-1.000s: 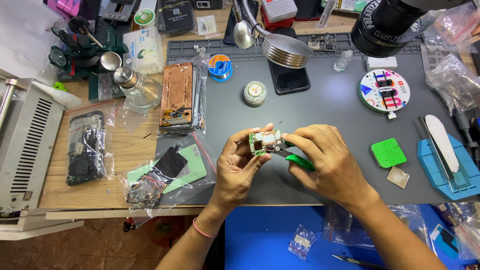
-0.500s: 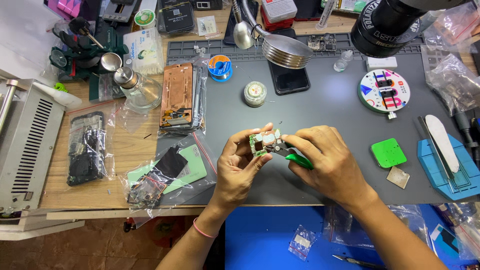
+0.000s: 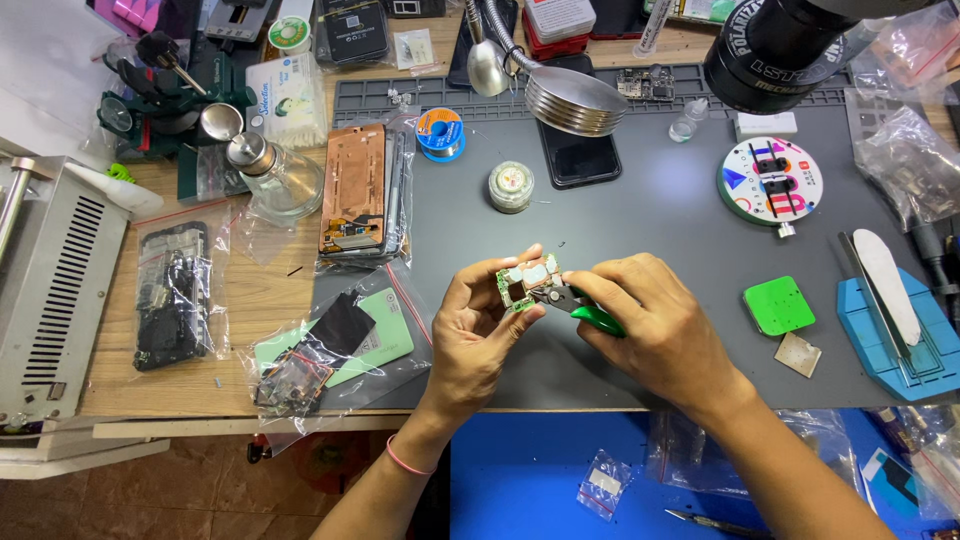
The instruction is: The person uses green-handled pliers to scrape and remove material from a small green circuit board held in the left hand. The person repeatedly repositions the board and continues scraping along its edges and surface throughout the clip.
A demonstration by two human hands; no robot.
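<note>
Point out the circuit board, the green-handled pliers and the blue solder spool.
circuit board point(image 3: 527, 281), head view, on its middle between the left fingers.
green-handled pliers point(image 3: 598, 319), head view, on the green handle.
blue solder spool point(image 3: 440, 133), head view, on its top face.

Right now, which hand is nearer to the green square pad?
Right. The right hand is just left of the green pad; the left hand is farther left, beyond it.

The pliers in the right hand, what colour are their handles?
Bright green, on the pliers, seen in the head view.
</note>
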